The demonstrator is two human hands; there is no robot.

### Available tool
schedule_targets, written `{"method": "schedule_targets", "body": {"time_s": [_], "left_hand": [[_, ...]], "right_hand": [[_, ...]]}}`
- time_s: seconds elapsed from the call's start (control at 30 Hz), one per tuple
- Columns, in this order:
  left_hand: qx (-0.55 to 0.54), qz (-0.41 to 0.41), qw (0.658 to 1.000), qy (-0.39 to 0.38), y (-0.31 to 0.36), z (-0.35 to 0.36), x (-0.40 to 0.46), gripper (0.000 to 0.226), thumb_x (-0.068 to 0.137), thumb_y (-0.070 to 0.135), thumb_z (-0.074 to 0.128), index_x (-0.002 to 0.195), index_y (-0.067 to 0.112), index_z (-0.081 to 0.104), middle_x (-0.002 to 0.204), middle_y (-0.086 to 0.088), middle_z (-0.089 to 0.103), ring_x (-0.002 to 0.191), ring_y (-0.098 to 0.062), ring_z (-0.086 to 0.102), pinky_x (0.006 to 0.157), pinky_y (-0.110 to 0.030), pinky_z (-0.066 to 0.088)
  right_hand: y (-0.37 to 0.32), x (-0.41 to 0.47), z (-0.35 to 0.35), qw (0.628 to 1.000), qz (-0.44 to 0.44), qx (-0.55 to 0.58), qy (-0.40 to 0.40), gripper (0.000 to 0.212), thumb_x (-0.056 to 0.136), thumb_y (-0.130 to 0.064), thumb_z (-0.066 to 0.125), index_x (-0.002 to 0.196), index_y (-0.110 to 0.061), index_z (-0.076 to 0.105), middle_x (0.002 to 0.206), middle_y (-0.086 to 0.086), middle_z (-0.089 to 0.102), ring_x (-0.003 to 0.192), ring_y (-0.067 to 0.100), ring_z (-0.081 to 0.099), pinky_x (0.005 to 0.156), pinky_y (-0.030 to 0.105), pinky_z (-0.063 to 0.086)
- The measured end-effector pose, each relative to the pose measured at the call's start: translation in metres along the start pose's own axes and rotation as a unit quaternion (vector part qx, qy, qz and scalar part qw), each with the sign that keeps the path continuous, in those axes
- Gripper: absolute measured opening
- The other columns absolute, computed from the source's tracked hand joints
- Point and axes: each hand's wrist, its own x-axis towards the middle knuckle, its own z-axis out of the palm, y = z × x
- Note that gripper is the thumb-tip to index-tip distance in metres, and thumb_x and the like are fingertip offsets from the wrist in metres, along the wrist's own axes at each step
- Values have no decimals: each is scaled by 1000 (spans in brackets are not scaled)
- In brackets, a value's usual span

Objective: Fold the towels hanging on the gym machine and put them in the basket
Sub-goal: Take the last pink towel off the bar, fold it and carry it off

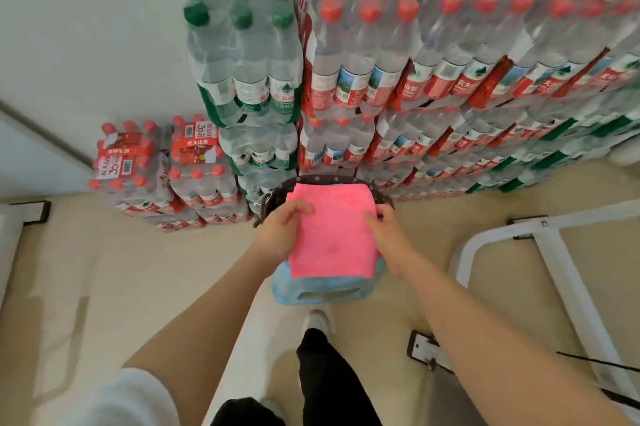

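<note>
A folded pink towel (333, 231) is held flat over the blue basket (318, 292), which stands on the floor with a dark patterned lining (332, 179) showing at its far rim. My left hand (282, 226) grips the towel's left edge, thumb on top. My right hand (386, 229) grips its right edge. The towel hides most of the basket's inside.
Shrink-wrapped packs of water bottles (381, 79) are stacked high against the wall right behind the basket, with lower packs (166, 169) to the left. The white frame of a gym machine (540, 252) stands on the floor to the right. My foot (317, 321) is just before the basket.
</note>
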Motion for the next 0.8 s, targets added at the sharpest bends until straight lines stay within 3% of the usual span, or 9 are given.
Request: {"method": "schedule_targets", "body": {"time_s": [0.07,0.13,0.23,0.37,0.43,0.53,0.63,0.7,0.8], "left_hand": [[-11,-36,999,-18,-11,6,31,27,98,11,39,110,22,61,81,8,52,67,-10,45,53,-20,37],[-11,-67,997,-44,-26,10,60,32,95,18,49,125,28,55,104,5,55,88,-11,51,68,-23,44],[28,-53,994,-89,-46,18,93,61,86,16,64,141,28,37,129,9,37,115,-9,42,96,-20,34],[112,-32,985,-128,-69,30,126,87,83,15,68,148,32,13,143,-2,27,130,-17,33,105,-25,30],[112,-38,985,-124,-77,35,138,86,83,15,66,148,34,12,148,-5,21,133,-21,31,106,-27,32],[150,-27,978,-146,-86,40,151,83,85,13,61,149,30,10,153,-3,3,140,-19,21,104,-17,22],[275,33,955,-111,-92,40,150,74,87,17,53,149,18,14,156,-11,-7,144,-28,10,111,-29,18],[380,156,910,-55,-93,43,147,62,83,24,44,142,8,33,152,-21,16,137,-38,23,110,-48,26],[484,252,828,-130,-96,53,146,61,79,33,41,132,4,47,142,-19,42,134,-33,33,114,-43,15]], "right_hand": [[0,31,1,999,27,-11,-25,8,90,-15,47,93,-22,48,96,4,56,87,22,52,80,39,46],[4,58,4,998,41,-35,-45,12,86,-12,49,90,-24,49,97,5,58,91,25,57,85,45,49],[18,92,10,997,29,-53,-41,12,89,-13,50,100,-18,48,92,2,58,88,24,56,81,42,48],[31,127,20,997,12,-74,7,11,94,-15,46,105,-17,46,81,-7,51,72,12,50,59,25,36],[34,142,23,998,22,-57,20,15,93,-15,47,107,-14,50,85,-3,54,79,18,52,63,29,40],[46,149,28,991,26,-125,28,23,92,-15,49,114,-9,50,95,2,55,89,22,55,66,31,40],[56,140,28,953,-46,-277,111,39,90,-17,51,128,-11,46,128,9,50,117,26,49,94,35,41],[55,131,30,895,-191,-377,146,42,87,-19,51,128,-10,48,136,10,49,124,27,47,104,39,38],[60,125,45,817,-304,-489,29,54,84,-34,42,132,-9,50,139,9,51,129,27,47,108,42,38]]}}
